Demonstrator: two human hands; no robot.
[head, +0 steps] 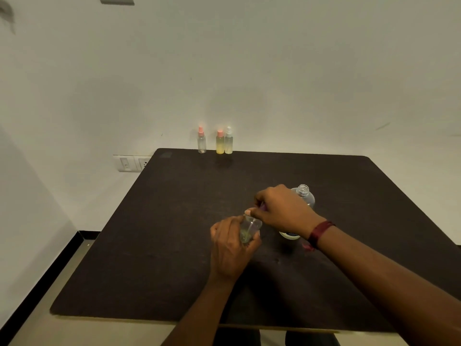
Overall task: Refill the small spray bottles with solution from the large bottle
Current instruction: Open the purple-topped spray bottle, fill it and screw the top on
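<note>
My left hand (230, 248) grips a small clear spray bottle (250, 228) at mid-table; a little yellowish liquid sits at its bottom. My right hand (279, 211) holds its spray top, with a thin tube, at the bottle's mouth. Behind my right hand stands the large clear bottle (305, 196), uncapped, its lower part hidden by my wrist. Three small spray bottles stand at the table's far edge: a clear one with a pink cap (201, 142), a yellow-filled one with a pink cap (220, 143) and a pale-filled one with a white cap (228, 142).
The dark square table (174, 221) stands against a white wall. A wall socket panel (131, 163) sits left of the table's far corner. A black skirting strip (37, 290) runs along the floor on the left.
</note>
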